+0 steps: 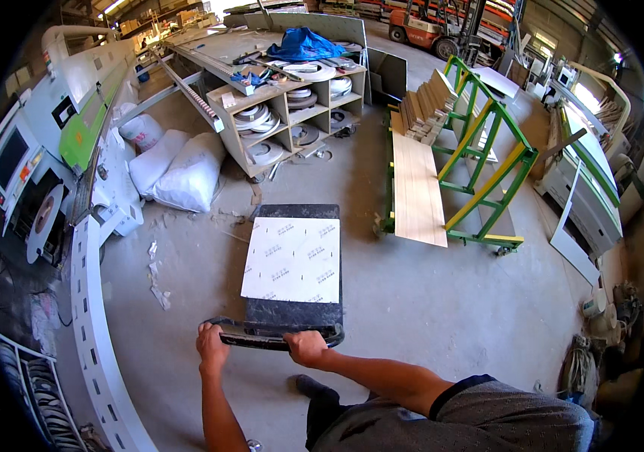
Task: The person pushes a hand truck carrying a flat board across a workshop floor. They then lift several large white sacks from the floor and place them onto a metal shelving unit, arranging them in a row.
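Observation:
A flat black platform cart stands on the floor in front of me, and a white printed panel lies on its deck. Along the cart's near side runs its black push handle. My left hand is closed round the handle's left end. Farther right, my right hand grips the same bar with its fingers wrapped over it. The cart's wheels are hidden under the deck.
Ahead left, a shelf unit holds rolls of edging, with white sacks beside it. A green and yellow rack with wooden boards stands right. A white machine rail runs along the left. A forklift is far back.

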Demonstrator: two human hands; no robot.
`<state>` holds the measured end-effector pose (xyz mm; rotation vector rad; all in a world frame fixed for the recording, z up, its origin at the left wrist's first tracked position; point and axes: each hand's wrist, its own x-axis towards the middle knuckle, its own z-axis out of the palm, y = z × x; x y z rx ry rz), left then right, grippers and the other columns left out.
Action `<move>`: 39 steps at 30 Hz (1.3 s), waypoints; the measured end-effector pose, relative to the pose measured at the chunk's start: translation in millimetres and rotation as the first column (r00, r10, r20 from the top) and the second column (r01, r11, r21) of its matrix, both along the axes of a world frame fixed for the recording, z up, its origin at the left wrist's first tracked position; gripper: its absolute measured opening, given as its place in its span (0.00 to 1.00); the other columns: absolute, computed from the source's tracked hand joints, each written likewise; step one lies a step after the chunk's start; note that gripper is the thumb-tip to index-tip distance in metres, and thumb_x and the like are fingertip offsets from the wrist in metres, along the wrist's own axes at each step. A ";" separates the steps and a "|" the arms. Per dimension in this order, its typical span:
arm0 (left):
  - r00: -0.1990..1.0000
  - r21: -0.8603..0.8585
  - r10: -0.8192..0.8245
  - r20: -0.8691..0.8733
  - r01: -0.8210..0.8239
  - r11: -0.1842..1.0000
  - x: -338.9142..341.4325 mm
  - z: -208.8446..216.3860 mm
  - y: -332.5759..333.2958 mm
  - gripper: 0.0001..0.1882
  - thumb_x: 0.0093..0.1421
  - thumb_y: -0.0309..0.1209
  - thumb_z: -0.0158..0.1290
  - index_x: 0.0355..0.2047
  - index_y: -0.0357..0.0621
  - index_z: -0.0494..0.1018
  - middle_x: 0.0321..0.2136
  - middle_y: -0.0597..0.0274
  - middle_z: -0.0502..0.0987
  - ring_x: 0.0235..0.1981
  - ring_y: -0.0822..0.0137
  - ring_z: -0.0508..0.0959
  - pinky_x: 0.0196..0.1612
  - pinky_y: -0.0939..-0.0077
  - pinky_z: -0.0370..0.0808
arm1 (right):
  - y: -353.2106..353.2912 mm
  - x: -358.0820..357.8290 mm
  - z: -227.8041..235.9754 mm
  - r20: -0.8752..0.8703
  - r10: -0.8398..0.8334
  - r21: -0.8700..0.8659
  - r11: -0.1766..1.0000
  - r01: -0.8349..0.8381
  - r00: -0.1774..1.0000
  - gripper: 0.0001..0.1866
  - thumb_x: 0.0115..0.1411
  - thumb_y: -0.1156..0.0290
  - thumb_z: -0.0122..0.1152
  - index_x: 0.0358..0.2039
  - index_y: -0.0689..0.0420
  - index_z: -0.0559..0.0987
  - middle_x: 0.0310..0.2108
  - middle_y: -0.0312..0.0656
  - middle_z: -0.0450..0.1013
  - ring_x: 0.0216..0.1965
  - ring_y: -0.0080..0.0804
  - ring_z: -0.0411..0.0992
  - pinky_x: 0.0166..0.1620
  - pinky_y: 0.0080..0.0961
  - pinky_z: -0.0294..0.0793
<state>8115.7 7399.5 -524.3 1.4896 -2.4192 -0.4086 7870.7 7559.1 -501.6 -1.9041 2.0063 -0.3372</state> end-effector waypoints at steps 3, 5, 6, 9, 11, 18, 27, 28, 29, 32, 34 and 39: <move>0.999 -0.048 -0.040 -0.003 0.040 0.998 11.2 1.5 -11.0 0.08 0.44 0.19 0.56 0.25 0.43 0.72 0.35 0.54 0.74 0.48 0.47 0.71 0.46 0.55 0.72 | -5.5 11.6 1.2 0.026 0.010 -0.073 0.997 -0.008 1.000 0.06 0.56 0.72 0.55 0.34 0.58 0.77 0.24 0.53 0.77 0.27 0.53 0.77 0.29 0.48 0.76; 0.999 -0.027 -0.037 -0.024 0.036 0.999 13.5 6.0 -11.7 0.08 0.44 0.18 0.55 0.25 0.43 0.72 0.35 0.54 0.74 0.48 0.47 0.71 0.47 0.55 0.71 | -5.6 15.2 5.5 0.035 0.006 -0.087 0.996 -0.003 0.999 0.07 0.54 0.73 0.56 0.34 0.59 0.77 0.24 0.52 0.77 0.26 0.52 0.78 0.27 0.47 0.76; 0.998 -0.030 -0.054 -0.040 0.052 0.998 15.2 6.3 -8.9 0.08 0.44 0.17 0.54 0.25 0.43 0.72 0.35 0.54 0.74 0.48 0.46 0.71 0.48 0.55 0.71 | -4.0 17.9 3.4 0.021 0.004 -0.064 0.998 -0.003 1.000 0.07 0.54 0.73 0.56 0.34 0.59 0.77 0.24 0.52 0.77 0.26 0.52 0.78 0.27 0.47 0.76; 0.992 -0.063 -0.102 -0.071 0.098 0.993 18.5 7.9 -15.0 0.08 0.44 0.16 0.53 0.26 0.41 0.71 0.35 0.54 0.74 0.48 0.46 0.70 0.50 0.56 0.70 | -4.2 18.5 4.1 0.007 0.007 -0.056 0.998 -0.007 1.000 0.08 0.54 0.72 0.56 0.35 0.58 0.77 0.25 0.50 0.78 0.27 0.50 0.78 0.27 0.45 0.76; 0.991 -0.059 -0.113 -0.068 0.110 0.992 27.5 13.2 -15.8 0.08 0.45 0.21 0.58 0.27 0.42 0.72 0.35 0.53 0.74 0.49 0.45 0.70 0.51 0.55 0.70 | -4.7 24.1 21.4 0.036 0.008 -0.027 1.000 -0.007 0.999 0.06 0.57 0.74 0.55 0.34 0.58 0.78 0.26 0.52 0.78 0.29 0.53 0.78 0.30 0.45 0.77; 0.996 0.041 -0.093 0.016 0.092 0.995 0.5 29.4 27.0 0.11 0.45 0.25 0.63 0.28 0.41 0.73 0.38 0.55 0.75 0.50 0.45 0.70 0.51 0.53 0.71 | 32.3 -7.2 25.9 0.066 0.008 -0.021 1.000 -0.007 0.998 0.07 0.56 0.74 0.55 0.34 0.59 0.78 0.25 0.52 0.78 0.29 0.53 0.78 0.31 0.46 0.76; 0.982 0.095 -0.147 0.117 0.136 0.986 -41.3 67.3 123.0 0.14 0.41 0.28 0.66 0.29 0.40 0.75 0.36 0.52 0.77 0.46 0.47 0.73 0.48 0.53 0.73 | 108.5 -72.4 48.8 0.035 0.074 -0.043 0.996 -0.073 0.997 0.05 0.54 0.74 0.57 0.31 0.56 0.80 0.25 0.51 0.77 0.31 0.50 0.79 0.32 0.42 0.78; 0.981 0.106 -0.138 0.133 0.124 0.987 -41.1 69.9 130.5 0.15 0.41 0.28 0.67 0.29 0.41 0.75 0.35 0.52 0.77 0.46 0.47 0.73 0.47 0.53 0.73 | 114.4 -71.6 51.3 0.035 0.081 -0.048 0.996 -0.079 0.996 0.06 0.54 0.74 0.57 0.31 0.56 0.80 0.25 0.51 0.78 0.31 0.51 0.79 0.32 0.42 0.78; 0.981 0.130 -0.131 0.141 0.113 0.985 -41.9 72.6 138.8 0.13 0.41 0.28 0.66 0.28 0.41 0.76 0.33 0.53 0.78 0.47 0.47 0.74 0.47 0.53 0.74 | 121.9 -72.0 53.4 0.035 0.090 -0.052 0.995 -0.088 0.995 0.06 0.53 0.74 0.57 0.32 0.56 0.80 0.25 0.51 0.78 0.31 0.51 0.79 0.33 0.42 0.78; 0.980 0.100 -0.122 0.155 0.108 0.989 -30.5 76.8 167.3 0.11 0.42 0.27 0.64 0.27 0.41 0.76 0.32 0.54 0.78 0.46 0.48 0.74 0.47 0.53 0.74 | 145.8 -67.9 63.0 0.041 0.108 0.025 0.994 -0.109 0.993 0.08 0.50 0.71 0.57 0.32 0.56 0.79 0.25 0.49 0.77 0.31 0.51 0.77 0.34 0.45 0.77; 0.980 0.062 -0.134 0.148 0.126 0.990 -24.1 71.8 187.8 0.10 0.44 0.28 0.64 0.26 0.42 0.75 0.33 0.54 0.78 0.46 0.46 0.75 0.46 0.50 0.74 | 163.3 -73.2 63.8 0.085 0.158 0.086 0.983 -0.165 0.984 0.09 0.50 0.70 0.57 0.33 0.55 0.77 0.25 0.48 0.76 0.30 0.52 0.77 0.33 0.45 0.76; 0.974 0.210 -0.099 0.204 0.055 0.976 -41.6 101.2 253.2 0.11 0.45 0.28 0.63 0.28 0.44 0.74 0.34 0.54 0.78 0.44 0.49 0.76 0.41 0.53 0.75 | 219.4 -91.8 90.0 0.105 0.183 0.138 0.971 -0.197 0.977 0.07 0.53 0.69 0.55 0.33 0.54 0.74 0.26 0.46 0.76 0.29 0.50 0.77 0.30 0.45 0.75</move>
